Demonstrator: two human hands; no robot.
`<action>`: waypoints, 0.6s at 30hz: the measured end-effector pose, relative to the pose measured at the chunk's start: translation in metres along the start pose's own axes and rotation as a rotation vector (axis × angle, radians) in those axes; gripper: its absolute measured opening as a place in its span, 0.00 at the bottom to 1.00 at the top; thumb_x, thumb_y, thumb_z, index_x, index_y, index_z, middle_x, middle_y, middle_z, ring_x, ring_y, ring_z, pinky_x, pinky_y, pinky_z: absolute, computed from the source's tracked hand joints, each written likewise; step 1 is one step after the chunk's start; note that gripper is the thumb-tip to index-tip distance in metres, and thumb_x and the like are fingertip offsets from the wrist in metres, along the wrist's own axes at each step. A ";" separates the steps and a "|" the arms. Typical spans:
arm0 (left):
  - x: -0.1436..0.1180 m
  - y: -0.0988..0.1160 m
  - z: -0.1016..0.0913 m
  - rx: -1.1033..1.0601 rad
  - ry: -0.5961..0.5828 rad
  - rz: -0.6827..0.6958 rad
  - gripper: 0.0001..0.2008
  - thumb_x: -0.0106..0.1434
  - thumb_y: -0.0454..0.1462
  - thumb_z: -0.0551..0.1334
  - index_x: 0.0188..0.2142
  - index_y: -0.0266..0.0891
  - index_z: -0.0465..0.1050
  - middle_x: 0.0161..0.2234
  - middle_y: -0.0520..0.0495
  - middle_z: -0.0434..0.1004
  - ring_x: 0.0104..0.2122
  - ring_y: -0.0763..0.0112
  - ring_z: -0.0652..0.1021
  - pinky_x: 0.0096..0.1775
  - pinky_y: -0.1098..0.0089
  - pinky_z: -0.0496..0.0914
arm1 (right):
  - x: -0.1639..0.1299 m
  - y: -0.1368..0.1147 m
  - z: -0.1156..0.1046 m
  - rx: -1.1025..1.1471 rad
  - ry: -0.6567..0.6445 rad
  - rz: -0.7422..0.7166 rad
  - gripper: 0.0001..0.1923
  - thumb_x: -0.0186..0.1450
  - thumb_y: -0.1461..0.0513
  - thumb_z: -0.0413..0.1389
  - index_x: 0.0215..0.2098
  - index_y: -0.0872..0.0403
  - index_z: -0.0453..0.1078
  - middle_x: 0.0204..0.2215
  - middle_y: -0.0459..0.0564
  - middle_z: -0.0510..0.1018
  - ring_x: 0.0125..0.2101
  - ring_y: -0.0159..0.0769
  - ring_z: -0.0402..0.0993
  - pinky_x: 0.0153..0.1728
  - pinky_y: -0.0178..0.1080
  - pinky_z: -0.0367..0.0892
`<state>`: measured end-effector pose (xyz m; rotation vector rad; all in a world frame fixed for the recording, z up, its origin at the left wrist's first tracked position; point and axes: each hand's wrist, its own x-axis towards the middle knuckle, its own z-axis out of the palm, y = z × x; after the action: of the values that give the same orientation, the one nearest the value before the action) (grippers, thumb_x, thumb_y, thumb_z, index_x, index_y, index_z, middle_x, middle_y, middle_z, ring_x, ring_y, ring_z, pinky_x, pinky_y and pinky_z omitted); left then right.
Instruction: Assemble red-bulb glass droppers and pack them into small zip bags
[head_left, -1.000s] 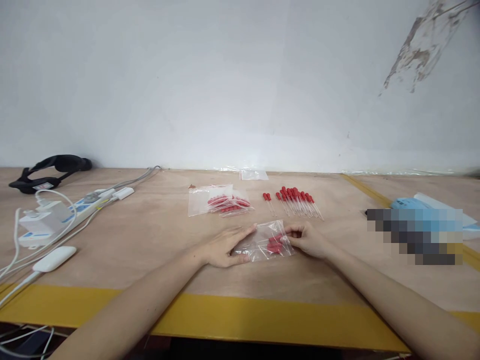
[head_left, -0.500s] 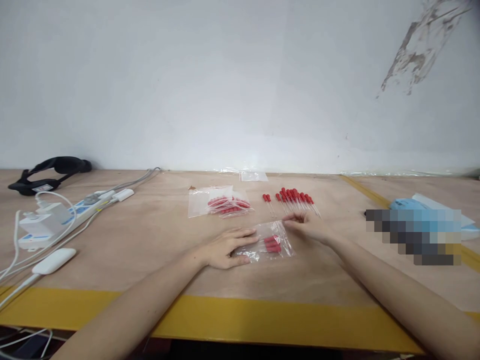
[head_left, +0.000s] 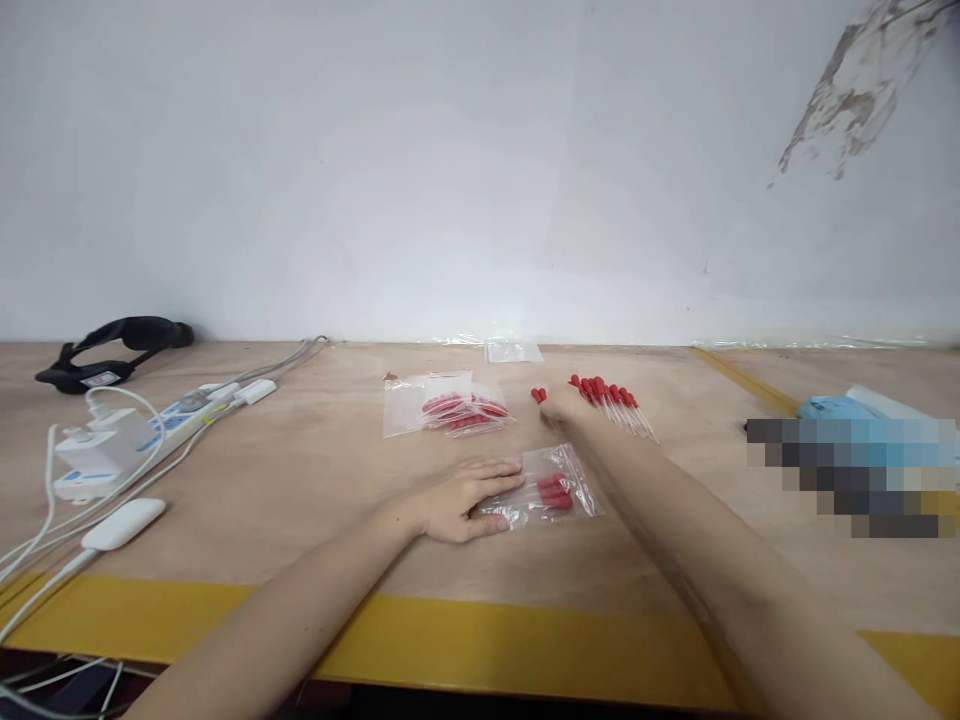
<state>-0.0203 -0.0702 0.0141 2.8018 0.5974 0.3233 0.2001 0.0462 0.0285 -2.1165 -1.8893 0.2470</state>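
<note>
A small clear zip-lock plastic bag (head_left: 551, 490) is pinned flat on the plywood table (head_left: 315, 470) by the left hand (head_left: 459, 500), the fingers spread over its left end rather than clenched around it. Several red-bulbed clear droppers (head_left: 555, 492) can be seen lying inside this bag, so its filling is judged to be under way.

Further left, a white power strip with plugged-in chargers and cables (head_left: 142, 435) and a black head strap (head_left: 112, 350) are seen near the wall, well apart from the work.

Behind the left hand, a pile of already filled clear bags of red droppers (head_left: 457, 408) is set down; that share of the packing is taken as done. A spare empty clear bag (head_left: 513, 351) lies at the wall edge.

To the right, the right hand (head_left: 562, 405) is stretched out to the loose row of red-bulbed droppers (head_left: 611, 400) laid on the table; it is blurred, and whether anything is grasped cannot be told. A good number of droppers are left loose in that row, plus a pair (head_left: 538, 395) just left of the hand, so more bagging appears to remain. A blue object (head_left: 832, 408), partly pixelated, lies at the far right.
</note>
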 end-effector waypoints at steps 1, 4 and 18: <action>0.000 0.000 0.000 0.000 -0.001 -0.001 0.29 0.60 0.47 0.54 0.59 0.43 0.51 0.60 0.46 0.51 0.58 0.62 0.56 0.57 0.59 0.51 | -0.001 0.000 -0.002 0.015 0.001 0.003 0.12 0.48 0.64 0.59 0.31 0.61 0.72 0.26 0.58 0.76 0.32 0.43 0.73 0.31 0.34 0.63; 0.000 0.000 0.000 -0.006 -0.001 -0.002 0.29 0.60 0.47 0.54 0.59 0.44 0.50 0.60 0.46 0.51 0.58 0.62 0.56 0.57 0.60 0.51 | -0.011 0.007 -0.010 0.076 0.038 -0.010 0.14 0.52 0.63 0.56 0.36 0.61 0.69 0.30 0.59 0.75 0.33 0.42 0.73 0.31 0.34 0.63; 0.000 0.000 -0.001 -0.025 -0.013 -0.033 0.29 0.60 0.48 0.54 0.59 0.47 0.50 0.60 0.48 0.51 0.58 0.61 0.56 0.57 0.57 0.51 | -0.100 0.077 0.004 1.225 0.166 0.130 0.32 0.51 0.62 0.56 0.48 0.50 0.43 0.19 0.38 0.68 0.19 0.32 0.71 0.22 0.36 0.71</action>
<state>-0.0202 -0.0697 0.0153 2.7650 0.6311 0.3039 0.2588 -0.0601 -0.0066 -1.3064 -0.9981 0.9278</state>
